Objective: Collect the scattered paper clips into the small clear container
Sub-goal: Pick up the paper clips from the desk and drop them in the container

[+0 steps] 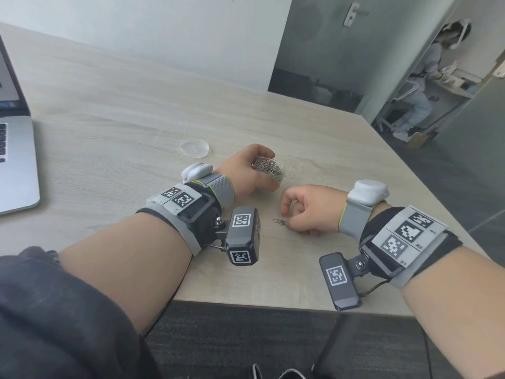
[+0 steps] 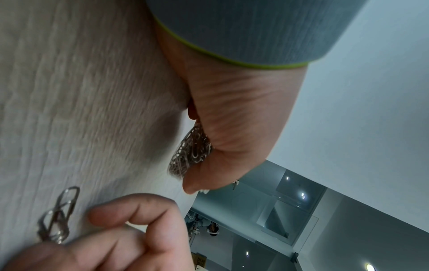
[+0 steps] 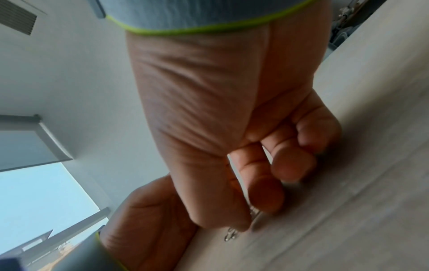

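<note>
A small clear container (image 1: 271,167), packed with silver paper clips, stands on the wooden table (image 1: 114,105). My left hand (image 1: 263,174) grips it from the side, with fingers curled round its far wall and the thumb on the near wall. In the left wrist view the container (image 2: 190,154) shows beside my palm. A few linked paper clips (image 1: 278,221) lie on the table just in front of it. My right hand (image 1: 287,218) is curled over them. In the right wrist view its thumb and forefinger pinch one end of the paper clips (image 3: 230,236) against the table.
The container's clear round lid (image 1: 194,147) lies flat on the table behind my left hand. An open laptop (image 1: 16,165) sits at the far left. The table's near edge (image 1: 287,303) runs just below my wrists. A person sits beyond the doorway at the back right.
</note>
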Demonstrator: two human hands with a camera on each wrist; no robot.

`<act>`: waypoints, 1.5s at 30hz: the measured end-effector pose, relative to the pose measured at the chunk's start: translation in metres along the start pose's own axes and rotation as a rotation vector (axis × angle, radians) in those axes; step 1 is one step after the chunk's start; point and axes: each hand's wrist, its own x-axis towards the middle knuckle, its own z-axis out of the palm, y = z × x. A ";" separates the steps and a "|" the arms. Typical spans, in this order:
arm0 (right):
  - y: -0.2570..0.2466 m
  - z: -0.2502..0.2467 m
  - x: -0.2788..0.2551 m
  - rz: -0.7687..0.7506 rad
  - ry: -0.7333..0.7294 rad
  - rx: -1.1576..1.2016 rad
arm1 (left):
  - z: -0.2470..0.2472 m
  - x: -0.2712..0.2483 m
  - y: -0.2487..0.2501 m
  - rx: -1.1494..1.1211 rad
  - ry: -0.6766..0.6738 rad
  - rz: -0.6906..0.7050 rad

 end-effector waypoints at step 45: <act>-0.003 0.004 0.048 -0.111 0.436 0.859 | -0.006 -0.002 0.005 -0.033 0.124 0.021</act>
